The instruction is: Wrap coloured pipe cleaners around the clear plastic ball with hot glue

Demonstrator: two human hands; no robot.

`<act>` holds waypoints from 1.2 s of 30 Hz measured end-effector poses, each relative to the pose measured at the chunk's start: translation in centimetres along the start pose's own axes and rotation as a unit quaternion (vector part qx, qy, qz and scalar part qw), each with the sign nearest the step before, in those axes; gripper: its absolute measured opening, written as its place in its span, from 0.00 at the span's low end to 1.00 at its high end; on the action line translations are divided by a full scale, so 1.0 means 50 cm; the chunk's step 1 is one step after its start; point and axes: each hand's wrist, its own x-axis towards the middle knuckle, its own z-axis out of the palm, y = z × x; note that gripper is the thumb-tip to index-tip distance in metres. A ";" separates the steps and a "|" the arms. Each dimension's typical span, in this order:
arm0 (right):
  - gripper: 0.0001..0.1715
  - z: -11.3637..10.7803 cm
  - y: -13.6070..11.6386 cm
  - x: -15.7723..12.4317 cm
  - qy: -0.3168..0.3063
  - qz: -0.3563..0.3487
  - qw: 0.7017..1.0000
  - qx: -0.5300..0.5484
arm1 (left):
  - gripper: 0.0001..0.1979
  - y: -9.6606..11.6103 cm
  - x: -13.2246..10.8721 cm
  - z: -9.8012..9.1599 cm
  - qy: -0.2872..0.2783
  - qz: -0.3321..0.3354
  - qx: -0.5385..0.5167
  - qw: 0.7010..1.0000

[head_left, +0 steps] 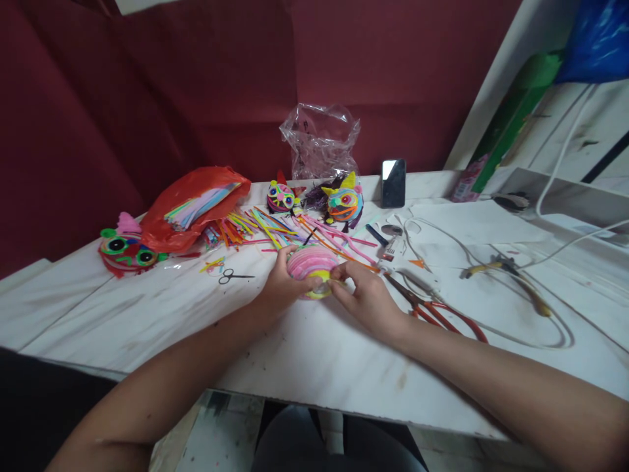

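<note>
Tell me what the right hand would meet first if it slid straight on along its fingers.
The right hand would meet the pink and yellow round pipe-cleaner coil at once, since it is touching it; beyond that, probably the left hand.

A round, domed pipe-cleaner ball (312, 270), wound in pink coils above with a yellow-green band around its lower edge, sits on the white tabletop (304, 354) near its middle, held between both hands at its sides.

The left hand (282, 288) and right hand (366, 300) hide the lower edge of the pink ball (310, 261); the top edge cuts off the blue bag (597, 39).
</note>
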 end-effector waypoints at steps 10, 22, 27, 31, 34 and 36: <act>0.03 -0.002 0.008 0.009 0.005 0.036 0.999 0.028 | 0.40 -0.007 0.001 0.002 0.008 0.029 -0.010 1.000; 0.05 -0.012 0.006 0.017 -0.004 0.054 0.998 0.027 | 0.36 0.008 0.002 0.004 -0.003 -0.008 -0.035 0.999; 0.02 -0.007 0.003 0.012 -0.006 0.039 0.998 0.044 | 0.43 0.007 -0.001 0.001 -0.021 -0.003 -0.033 0.999; 0.03 -0.008 0.002 0.013 0.012 0.072 0.994 0.085 | 0.40 0.003 0.002 0.002 -0.008 -0.004 -0.050 0.999; 0.04 -0.010 0.004 0.016 0.017 0.070 0.995 0.072 | 0.41 -0.001 0.003 0.002 -0.013 0.005 -0.049 0.999; 0.05 -0.011 0.005 0.018 0.018 0.071 0.995 0.061 | 0.40 -0.003 0.003 0.001 -0.018 0.019 -0.046 0.999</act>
